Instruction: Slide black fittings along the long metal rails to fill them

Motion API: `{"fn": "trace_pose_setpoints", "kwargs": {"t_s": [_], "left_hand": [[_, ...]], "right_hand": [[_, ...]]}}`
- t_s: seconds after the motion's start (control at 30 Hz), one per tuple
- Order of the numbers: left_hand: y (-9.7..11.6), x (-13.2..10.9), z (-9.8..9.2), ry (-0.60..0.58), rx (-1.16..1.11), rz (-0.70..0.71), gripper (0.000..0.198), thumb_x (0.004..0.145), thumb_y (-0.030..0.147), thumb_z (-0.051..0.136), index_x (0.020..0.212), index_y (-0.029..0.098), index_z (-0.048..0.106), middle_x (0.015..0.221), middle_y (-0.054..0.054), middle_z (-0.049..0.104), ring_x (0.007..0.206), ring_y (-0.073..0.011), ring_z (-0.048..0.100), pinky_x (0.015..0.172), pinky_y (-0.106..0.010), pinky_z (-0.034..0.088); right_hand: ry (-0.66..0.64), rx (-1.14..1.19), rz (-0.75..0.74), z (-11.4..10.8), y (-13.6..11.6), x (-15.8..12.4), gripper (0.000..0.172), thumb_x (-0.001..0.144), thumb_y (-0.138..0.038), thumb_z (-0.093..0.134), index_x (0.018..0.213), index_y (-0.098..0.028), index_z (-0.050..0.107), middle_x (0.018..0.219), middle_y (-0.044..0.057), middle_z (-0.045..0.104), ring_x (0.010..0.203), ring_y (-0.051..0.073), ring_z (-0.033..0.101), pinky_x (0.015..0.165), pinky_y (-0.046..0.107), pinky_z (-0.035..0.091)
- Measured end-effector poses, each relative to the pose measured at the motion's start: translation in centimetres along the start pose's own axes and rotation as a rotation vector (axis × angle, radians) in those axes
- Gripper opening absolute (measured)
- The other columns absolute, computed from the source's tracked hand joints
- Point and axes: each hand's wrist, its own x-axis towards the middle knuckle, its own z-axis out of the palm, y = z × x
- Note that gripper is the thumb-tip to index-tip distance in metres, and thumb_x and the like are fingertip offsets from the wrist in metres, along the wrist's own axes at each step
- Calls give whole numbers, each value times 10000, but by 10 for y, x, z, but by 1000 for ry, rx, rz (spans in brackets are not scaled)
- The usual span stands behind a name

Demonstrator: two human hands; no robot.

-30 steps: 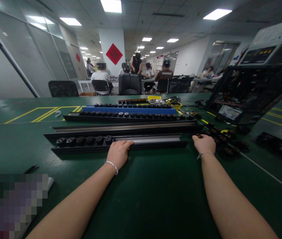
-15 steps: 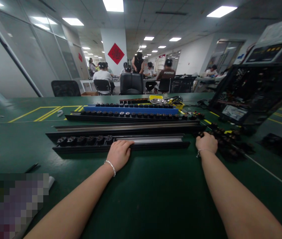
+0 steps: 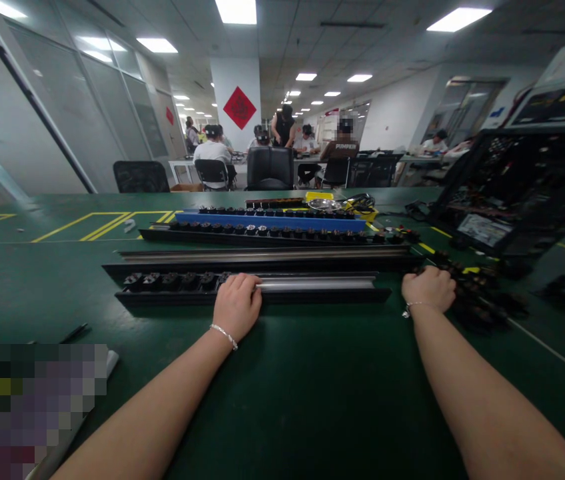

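Note:
My left hand (image 3: 237,303) is closed over the near wall of the closest long black channel (image 3: 322,295). Its fingers curl into the channel at the end of a row of black socket modules (image 3: 170,281), partly covering the last one. Right of that module the channel's silvery inside shows. My right hand (image 3: 430,290) is closed, past the channel's right end, at the edge of a pile of black modules (image 3: 485,293). Its fingertips face away from me, so whatever they grip is hidden.
Behind the near channel lie another black channel (image 3: 262,257), a black strip filled with modules (image 3: 282,233) and a blue strip (image 3: 272,220). An open computer case (image 3: 502,193) stands on the right of the green table. Farther back, people sit at other tables.
My right hand has moved slightly right, toward the pile. My left hand has shifted a little left along the channel, over the last module. The view has turned slightly left.

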Motion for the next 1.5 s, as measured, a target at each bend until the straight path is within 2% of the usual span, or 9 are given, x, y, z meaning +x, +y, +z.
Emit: {"fn": "trace_pose_setpoints", "kwargs": {"t_s": [0.13, 0.23, 0.33, 0.47, 0.6, 0.67, 0.77, 0.97, 1.5], "left_hand": [[-8, 0, -9, 72, 94, -217, 186, 841, 309, 446, 936, 195, 558, 958, -85, 587, 931, -254, 514, 802, -391, 416], [-17, -1, -13, 101, 147, -376, 276, 819, 366, 470, 1028, 197, 530, 1069, -121, 547, 1009, -298, 489, 822, -441, 404], [-25, -2, -11, 95, 171, -447, 353, 788, 413, 505, 1056, 185, 532, 1210, -149, 480, 1131, -338, 414, 880, -486, 374], [-30, -1, -7, 82, 209, -449, 353, 778, 436, 508, 1007, 175, 571, 1315, -144, 420, 1239, -346, 316, 939, -509, 330], [-29, 1, -6, 86, 250, -457, 362, 777, 415, 503, 1020, 160, 586, 1348, -141, 404, 1266, -322, 299, 955, -482, 326], [-29, 1, -6, 76, 265, -445, 336, 777, 408, 502, 984, 165, 606, 1368, -126, 395, 1269, -318, 295, 951, -477, 330], [-29, 2, -6, 66, 259, -428, 319, 778, 409, 506, 956, 172, 625, 1375, -103, 404, 1263, -308, 303, 940, -471, 341], [-28, 2, -5, 50, 192, -413, 319, 795, 415, 497, 968, 186, 636, 1325, -96, 468, 1241, -309, 326, 929, -483, 338], [-21, 7, -7, -60, 177, -351, 374, 808, 503, 464, 1002, 227, 625, 989, -102, 684, 1174, -295, 413, 908, -472, 258]], "right_hand": [[21, 47, -37, -3, 0, -2, 421, 739, -255, 449, 1108, -100, 581, 1111, 188, 530, 1049, 324, 469, 828, 454, 410], [16, 115, -76, -5, 0, -5, 381, 749, -255, 438, 1069, -123, 596, 1072, 160, 547, 1029, 294, 475, 851, 429, 399], [10, 201, -72, -10, -2, -11, 323, 770, -258, 393, 976, -132, 608, 974, 138, 568, 953, 255, 495, 827, 383, 397], [-30, 300, -125, -18, -12, -30, 259, 789, -305, 371, 808, -158, 583, 858, 109, 564, 841, 221, 491, 760, 341, 383], [-131, 397, -139, -23, -24, -61, 275, 803, -367, 368, 695, -182, 540, 769, 84, 538, 773, 205, 475, 743, 334, 370], [-167, 449, -120, -26, -28, -75, 280, 806, -367, 365, 708, -179, 548, 809, 94, 544, 827, 211, 485, 783, 334, 369], [-200, 522, -74, -28, -32, -86, 266, 789, -342, 393, 845, -168, 586, 942, 110, 556, 919, 214, 496, 839, 326, 364], [-282, 539, -64, -25, -33, -82, 325, 759, -324, 442, 995, -156, 590, 1060, 117, 548, 974, 217, 502, 866, 325, 366], [-332, 498, -103, -26, -33, -75, 256, 745, -295, 428, 839, -175, 634, 965, 81, 580, 913, 204, 521, 827, 324, 386]]}}
